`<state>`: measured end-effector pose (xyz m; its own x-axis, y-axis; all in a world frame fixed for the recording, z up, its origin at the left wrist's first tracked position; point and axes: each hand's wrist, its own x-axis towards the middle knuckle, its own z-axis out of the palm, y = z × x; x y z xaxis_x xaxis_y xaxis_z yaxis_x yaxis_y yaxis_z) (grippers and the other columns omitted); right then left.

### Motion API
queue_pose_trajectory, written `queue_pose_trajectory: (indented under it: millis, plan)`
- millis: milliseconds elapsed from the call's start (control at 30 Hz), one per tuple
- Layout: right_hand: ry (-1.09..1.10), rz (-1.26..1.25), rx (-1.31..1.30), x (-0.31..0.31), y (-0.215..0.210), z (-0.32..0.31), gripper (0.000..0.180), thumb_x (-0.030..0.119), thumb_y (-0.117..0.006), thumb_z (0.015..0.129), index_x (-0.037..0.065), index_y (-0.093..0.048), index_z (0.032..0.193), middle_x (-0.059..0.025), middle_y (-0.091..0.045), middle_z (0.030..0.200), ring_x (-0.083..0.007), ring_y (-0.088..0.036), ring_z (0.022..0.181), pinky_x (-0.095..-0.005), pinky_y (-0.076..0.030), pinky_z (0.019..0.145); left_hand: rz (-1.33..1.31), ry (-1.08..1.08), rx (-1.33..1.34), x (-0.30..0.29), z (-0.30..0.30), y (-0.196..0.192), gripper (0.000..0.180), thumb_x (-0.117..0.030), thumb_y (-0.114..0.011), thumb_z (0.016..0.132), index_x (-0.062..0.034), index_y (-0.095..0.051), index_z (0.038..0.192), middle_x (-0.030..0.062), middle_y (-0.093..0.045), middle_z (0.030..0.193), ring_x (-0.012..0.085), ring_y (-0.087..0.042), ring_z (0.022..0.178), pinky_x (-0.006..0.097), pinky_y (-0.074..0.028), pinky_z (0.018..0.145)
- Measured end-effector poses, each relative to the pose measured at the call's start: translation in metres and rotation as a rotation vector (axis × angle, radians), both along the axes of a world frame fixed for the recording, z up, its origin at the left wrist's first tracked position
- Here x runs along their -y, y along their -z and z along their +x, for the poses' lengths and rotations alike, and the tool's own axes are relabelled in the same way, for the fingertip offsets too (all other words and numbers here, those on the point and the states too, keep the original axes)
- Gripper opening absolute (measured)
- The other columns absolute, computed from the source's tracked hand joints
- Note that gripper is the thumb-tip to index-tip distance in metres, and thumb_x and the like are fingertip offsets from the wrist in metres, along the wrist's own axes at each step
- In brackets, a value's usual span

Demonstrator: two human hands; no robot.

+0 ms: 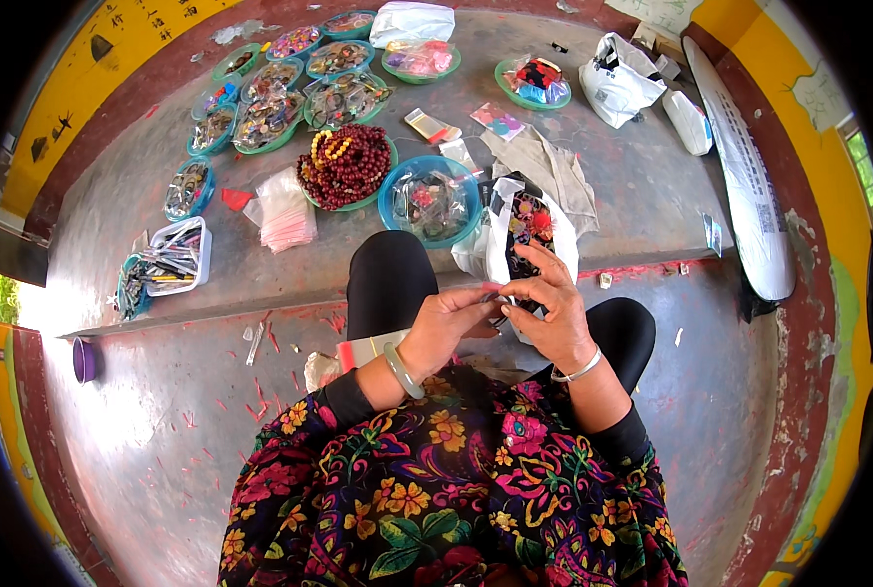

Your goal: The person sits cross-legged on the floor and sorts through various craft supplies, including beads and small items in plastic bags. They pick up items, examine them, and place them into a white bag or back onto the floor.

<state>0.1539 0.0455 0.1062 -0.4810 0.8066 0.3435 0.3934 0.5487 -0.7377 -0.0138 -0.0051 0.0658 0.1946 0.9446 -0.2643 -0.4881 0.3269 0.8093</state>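
Note:
My left hand (pixel 440 331), with a pale bangle at the wrist, pinches something small with thumb and fingertips. Opposite it, my right hand (pixel 558 315), wearing a silver bangle, has its thumb and index finger closed at the same spot, the other fingers raised. A pinkish edge and a dark bit show between the fingertips, too small to name. Just beyond the hands stands an opened white bag (pixel 564 245) holding colourful beaded pieces (pixel 531 217). A blue bowl (pixel 385 210) of small clear packets sits to its left, beside dark red bead strings (pixel 348 164).
Several bowls of packeted trinkets (pixel 268 119) cover the raised ledge at the far left. A white basket of pens and tools (pixel 204 256) and clear plastic bags (pixel 285 213) lie closer. Grey cloth (pixel 554 176), a white sack (pixel 620 80) and a long white package (pixel 749 196) are on the right.

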Motion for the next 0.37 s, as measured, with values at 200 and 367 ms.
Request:
queue_pose_trajectory:
  millis: [200,367]
  plan:
    - [0.033,-0.022,-0.017,0.0008,0.0037,-0.0003,0.025,0.0,-0.071,0.061,0.01,-0.068,0.084,-0.0119,-0.049,0.123,-0.0321,-0.039,0.121,-0.037,-0.04,0.088,-0.011,0.016,0.009,0.0,0.0006,-0.0006,0.029,-0.004,-0.049,0.088,-0.0037,-0.054,0.117,0.0065,-0.061,0.104,0.0142,-0.06,0.092,0.027,-0.053,0.074]
    - [0.013,-0.003,0.009,0.0004,0.0026,0.0004,0.024,0.001,-0.071,0.062,0.01,-0.068,0.084,-0.0122,-0.048,0.124,-0.0326,-0.039,0.121,-0.0367,-0.039,0.089,0.0,0.023,0.015,-0.0003,0.0007,0.0016,0.031,-0.003,-0.049,0.088,-0.0046,-0.054,0.118,0.006,-0.061,0.105,0.0139,-0.06,0.093,0.027,-0.053,0.074]
